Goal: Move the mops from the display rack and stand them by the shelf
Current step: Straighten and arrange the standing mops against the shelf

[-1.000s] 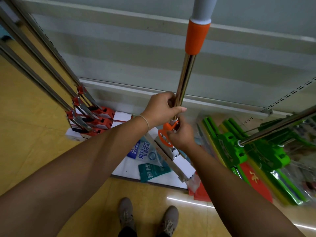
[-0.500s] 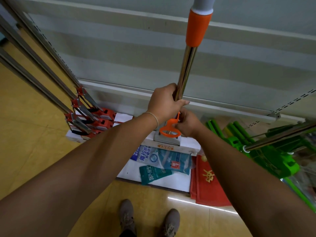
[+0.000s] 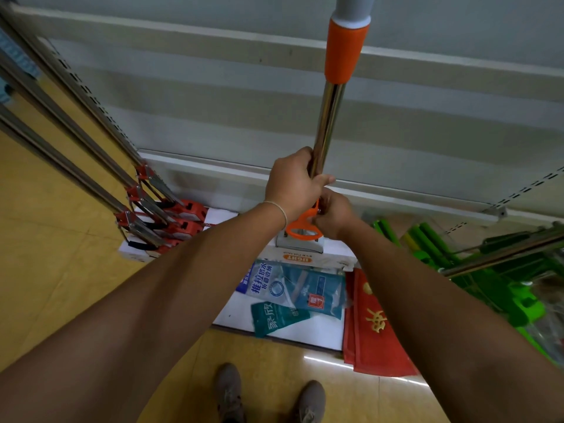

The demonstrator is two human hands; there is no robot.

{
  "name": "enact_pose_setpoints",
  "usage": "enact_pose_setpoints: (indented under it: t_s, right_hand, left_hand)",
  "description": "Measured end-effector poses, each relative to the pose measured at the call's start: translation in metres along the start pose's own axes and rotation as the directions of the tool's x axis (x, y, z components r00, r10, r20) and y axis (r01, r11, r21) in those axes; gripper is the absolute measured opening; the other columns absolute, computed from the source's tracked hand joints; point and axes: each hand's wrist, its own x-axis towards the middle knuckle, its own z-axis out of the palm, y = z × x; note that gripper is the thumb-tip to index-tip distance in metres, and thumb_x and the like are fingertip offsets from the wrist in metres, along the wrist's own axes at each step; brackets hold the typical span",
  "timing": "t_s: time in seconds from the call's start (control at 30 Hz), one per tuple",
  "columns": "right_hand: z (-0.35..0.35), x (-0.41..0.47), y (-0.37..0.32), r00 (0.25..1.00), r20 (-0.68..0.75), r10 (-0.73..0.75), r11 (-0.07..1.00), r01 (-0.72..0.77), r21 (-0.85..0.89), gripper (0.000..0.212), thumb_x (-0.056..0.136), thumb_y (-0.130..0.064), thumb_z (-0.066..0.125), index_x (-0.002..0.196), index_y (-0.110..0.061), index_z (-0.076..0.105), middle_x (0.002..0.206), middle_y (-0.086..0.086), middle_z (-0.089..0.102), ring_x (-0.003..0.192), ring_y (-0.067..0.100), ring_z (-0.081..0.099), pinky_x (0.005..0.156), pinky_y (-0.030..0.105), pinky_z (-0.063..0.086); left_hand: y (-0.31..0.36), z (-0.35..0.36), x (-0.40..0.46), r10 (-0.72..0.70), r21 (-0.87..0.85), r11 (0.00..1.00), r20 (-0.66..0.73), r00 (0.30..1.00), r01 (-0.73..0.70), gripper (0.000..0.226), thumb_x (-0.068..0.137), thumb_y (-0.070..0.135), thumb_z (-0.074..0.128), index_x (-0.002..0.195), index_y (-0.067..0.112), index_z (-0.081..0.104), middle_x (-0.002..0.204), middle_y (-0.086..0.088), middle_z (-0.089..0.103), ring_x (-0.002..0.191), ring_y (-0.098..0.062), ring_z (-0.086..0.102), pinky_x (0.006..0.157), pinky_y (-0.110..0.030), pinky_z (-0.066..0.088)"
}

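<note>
Left hand [image 3: 294, 181]: mine, clenched round the chromed pole of the mop [image 3: 328, 126]; a high grip that, I judge, keeps the long shaft upright and steerable.
Right hand [image 3: 334, 216]: mine, just below the left, fingers curled at the orange lever [image 3: 303, 227]; probably steadying the squeeze mechanism so that it does not swing; which fingers pinch it I cannot tell.
Mop: near-vertical before the shelf [image 3: 213, 123]; its head [image 3: 308, 254] close over or resting on the white base board; contact not discernible; smooth mirror-bright tube, matte orange collar, grey grip above.
Shelf: pale flat metal panels; perforated uprights at the edges.
Red mops [image 3: 158, 221]: leaning at the left end of the base; steel poles, red plastic clamps.
Green mops [image 3: 500, 270]: lying at the right edge; glossy green plastic.
Floor [image 3: 61, 270]: yellow, smooth, faintly reflective.
Progress: placement in hand; mop not yet released.
</note>
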Motion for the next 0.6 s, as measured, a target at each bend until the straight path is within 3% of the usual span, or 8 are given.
enact_pose_setpoints:
  t_s: [0.13,0.33,0.4,0.5,0.53,0.6]
  right_hand:
    - [0.004,0.002,-0.001,0.999,-0.049,0.001,0.999,-0.003,-0.041,0.047,0.083,-0.001,0.064,0.126,-0.018,0.055,0.091,-0.012,0.054,0.091,0.015,0.052,0.072,0.022,0.037]
    - [0.011,-0.011,0.004,0.982,-0.107,0.154,0.988,-0.15,0.043,0.057,0.089,-0.014,0.067,0.142,-0.017,0.045,0.127,0.008,0.063,0.115,0.025,0.06,0.093,0.032,0.048]
    - [0.008,-0.019,0.005,0.978,-0.122,0.172,0.985,-0.169,0.032,0.06,0.09,-0.021,0.068,0.144,-0.015,0.043,0.133,0.011,0.06,0.118,0.026,0.059,0.1,0.037,0.049]
    - [-0.003,-0.034,0.004,0.978,-0.127,0.166,0.986,-0.165,0.015,0.058,0.091,-0.027,0.068,0.142,-0.012,0.045,0.132,0.013,0.06,0.118,0.027,0.059,0.102,0.038,0.048]
    - [-0.008,-0.039,0.002,0.978,-0.129,0.165,0.986,-0.165,0.013,0.057,0.091,-0.028,0.068,0.142,-0.011,0.046,0.132,0.013,0.061,0.119,0.027,0.059,0.102,0.038,0.048]
    - [-0.019,-0.05,-0.002,0.977,-0.138,0.162,0.987,-0.16,0.022,0.055,0.092,-0.029,0.067,0.14,-0.011,0.048,0.132,0.012,0.061,0.119,0.027,0.059,0.101,0.036,0.048]
  left_hand:
    - [0.001,-0.001,0.004,-0.032,-0.023,0.999,0.007,0.999,0.032,0.024,0.076,0.035,0.078,0.082,0.024,0.057,0.071,0.008,0.062,0.065,-0.004,0.059,0.058,-0.014,0.043]
    - [0.004,-0.006,0.001,-0.092,-0.046,0.994,0.088,0.992,0.096,0.025,0.079,0.036,0.076,0.084,0.022,0.055,0.075,0.008,0.06,0.069,-0.005,0.059,0.057,-0.013,0.038]
    - [0.003,-0.006,-0.003,-0.12,-0.023,0.992,0.131,0.984,0.124,0.026,0.083,0.039,0.073,0.092,0.019,0.058,0.083,0.007,0.062,0.082,-0.013,0.063,0.064,-0.016,0.043]
    - [0.003,-0.009,-0.014,-0.202,0.095,0.978,0.21,0.957,0.185,0.053,0.086,0.047,0.065,0.122,0.008,0.056,0.115,-0.009,0.064,0.108,-0.026,0.059,0.085,-0.03,0.046]
    - [0.004,-0.01,-0.02,-0.227,0.137,0.97,0.223,0.948,0.2,0.055,0.088,0.048,0.062,0.123,0.006,0.055,0.117,-0.011,0.063,0.109,-0.028,0.059,0.083,-0.031,0.045]
    - [0.009,-0.014,-0.031,-0.251,0.172,0.961,0.22,0.943,0.216,0.042,0.091,0.048,0.057,0.108,0.009,0.061,0.1,-0.008,0.065,0.097,-0.026,0.06,0.072,-0.028,0.042]
